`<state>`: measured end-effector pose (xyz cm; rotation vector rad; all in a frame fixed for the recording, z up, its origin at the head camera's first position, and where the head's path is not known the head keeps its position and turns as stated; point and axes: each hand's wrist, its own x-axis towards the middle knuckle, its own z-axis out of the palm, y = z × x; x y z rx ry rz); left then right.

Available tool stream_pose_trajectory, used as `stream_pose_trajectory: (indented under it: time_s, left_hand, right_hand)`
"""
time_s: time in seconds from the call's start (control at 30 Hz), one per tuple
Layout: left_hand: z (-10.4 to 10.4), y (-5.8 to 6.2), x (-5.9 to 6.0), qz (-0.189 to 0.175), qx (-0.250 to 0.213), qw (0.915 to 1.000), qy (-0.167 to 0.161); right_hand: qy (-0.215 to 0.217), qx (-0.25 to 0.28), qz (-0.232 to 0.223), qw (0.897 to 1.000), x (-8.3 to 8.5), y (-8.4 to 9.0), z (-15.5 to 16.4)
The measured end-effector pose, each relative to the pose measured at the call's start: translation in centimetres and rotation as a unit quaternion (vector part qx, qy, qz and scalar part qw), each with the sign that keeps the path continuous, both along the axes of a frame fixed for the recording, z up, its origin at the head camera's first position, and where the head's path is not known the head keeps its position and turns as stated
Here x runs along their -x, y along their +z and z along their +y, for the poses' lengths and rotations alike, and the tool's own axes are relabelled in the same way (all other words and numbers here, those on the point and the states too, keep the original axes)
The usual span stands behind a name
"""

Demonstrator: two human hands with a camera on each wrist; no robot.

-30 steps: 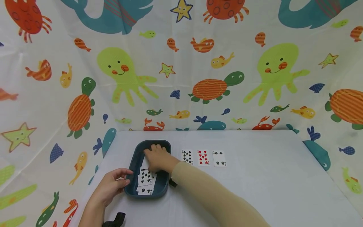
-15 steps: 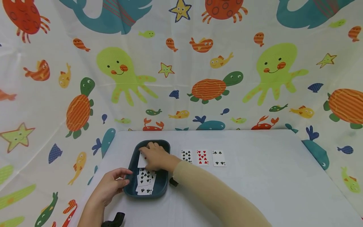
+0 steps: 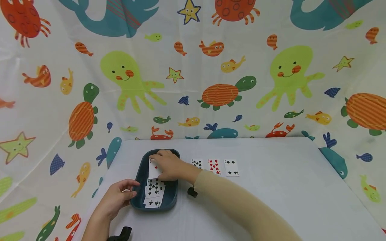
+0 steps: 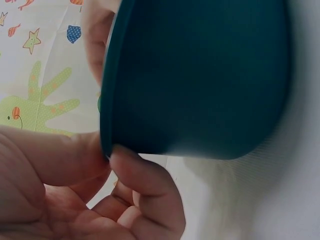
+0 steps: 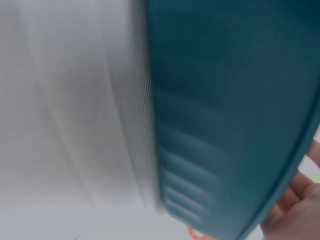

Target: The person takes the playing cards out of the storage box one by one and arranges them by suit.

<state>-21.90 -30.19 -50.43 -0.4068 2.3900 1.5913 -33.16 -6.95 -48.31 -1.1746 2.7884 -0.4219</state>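
In the head view a dark teal tray stands on the white table with several playing cards inside. My left hand holds its left rim; the left wrist view shows thumb and finger pinching the tray at the edge. Reaching into the tray's far part, my right hand grips a playing card with a red diamond on it, fingers at the far edge and thumb near the close edge. Its right side is hidden under the hand. Nearer me lie overlapping spade and club cards.
To the tray's right, three face-up cards stand in a row: a spade card, partly behind the right wrist, a heart card and a club card. Behind the table hangs a sea-animal curtain.
My right hand and wrist have shifted a little to the right, and the diamond card has come into view beneath the fingers. The left hand stays on the rim.
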Motion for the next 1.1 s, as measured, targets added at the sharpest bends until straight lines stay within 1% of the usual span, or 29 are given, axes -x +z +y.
stream_pose_trajectory:
  time_s: [0.27, 0.43, 0.6, 0.83, 1.1]
  left_hand:
    - [-0.1, 0.0, 0.0, -0.003, 0.002, 1.0, 0.002]
    - [0.0, 0.1, -0.1, -0.001, -0.001, 1.0, 0.001]
    - [0.1, 0.2, -0.2, 0.001, -0.002, 1.0, 0.0]
    - [0.1, 0.3, -0.1, 0.0, -0.004, 1.0, 0.0]
    - [0.1, 0.3, -0.3, 0.004, -0.007, 1.0, -0.003]
  right_hand:
    - [0.014, 0.052, -0.022, 0.998, -0.9, 1.5, 2.1]
    - [0.01, 0.065, -0.033, 0.997, -1.3, 2.1, 3.8]
    - [-0.005, 0.076, -0.049, 0.996, -1.3, 2.1, 5.9]
    - [-0.037, 0.099, -0.077, 0.991, -1.1, 2.1, 9.7]
    - [-0.071, 0.12, -0.099, 0.985, -0.9, 1.0, 14.8]
